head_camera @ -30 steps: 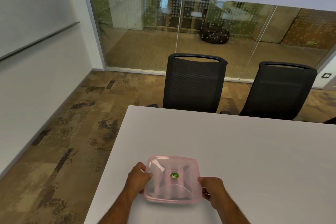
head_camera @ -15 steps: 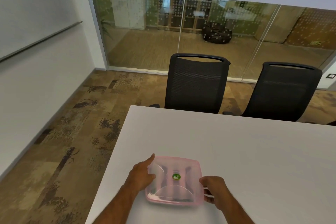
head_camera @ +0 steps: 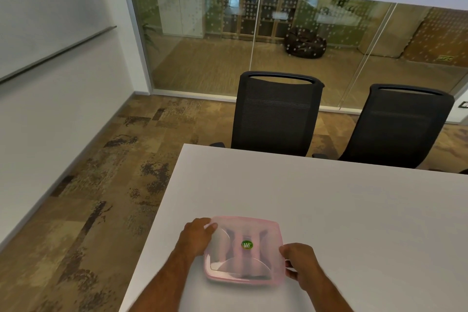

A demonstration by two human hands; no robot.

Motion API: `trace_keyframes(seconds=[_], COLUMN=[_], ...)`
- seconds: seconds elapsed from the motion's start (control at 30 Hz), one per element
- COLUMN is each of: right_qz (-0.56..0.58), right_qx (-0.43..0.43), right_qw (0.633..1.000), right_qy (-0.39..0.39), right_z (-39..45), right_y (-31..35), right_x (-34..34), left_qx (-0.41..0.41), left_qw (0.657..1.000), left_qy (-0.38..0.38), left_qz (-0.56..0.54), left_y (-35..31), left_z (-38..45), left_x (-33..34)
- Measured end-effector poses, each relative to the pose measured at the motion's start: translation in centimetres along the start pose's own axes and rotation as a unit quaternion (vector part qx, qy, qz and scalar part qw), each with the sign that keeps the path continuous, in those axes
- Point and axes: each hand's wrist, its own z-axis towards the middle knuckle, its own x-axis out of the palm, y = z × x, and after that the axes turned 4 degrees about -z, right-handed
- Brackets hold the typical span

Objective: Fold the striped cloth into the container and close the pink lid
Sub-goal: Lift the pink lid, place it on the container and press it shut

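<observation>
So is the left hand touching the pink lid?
Touching. The head view shows the left hand with its fingertips pressed on the far left corner of the pink lid.

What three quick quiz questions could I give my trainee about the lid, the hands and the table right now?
1. True or false: the pink lid lies on top of the container on the white table.
2. Which hand is at the lid's far-left corner? A) left hand B) right hand C) neither
3. Fill in: the round sticker at the lid's centre is ____ in colour.

Key: 1 true. 2 A; the right hand is at the lid's right edge, toward the near corner. 3 green.
</observation>
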Motion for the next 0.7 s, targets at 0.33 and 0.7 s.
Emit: trace_keyframes(seconds=[0.33, 0.7], right_qz=[-0.010, -0.014], right_qx=[0.010, 0.013], right_qw=[1.000, 1.000], right_qy=[-0.007, -0.012], right_z=[0.5, 0.8], right_y=[0.1, 0.0], right_x=[0.3, 0.4], left_qx=[-0.090, -0.109], left_qw=[0.986, 0.990], left_qy=[-0.079, -0.064], left_qz=[-0.115, -0.067], left_y=[-1.3, -1.7], left_z=[1.7, 2.3], left_x=[1.0, 0.6])
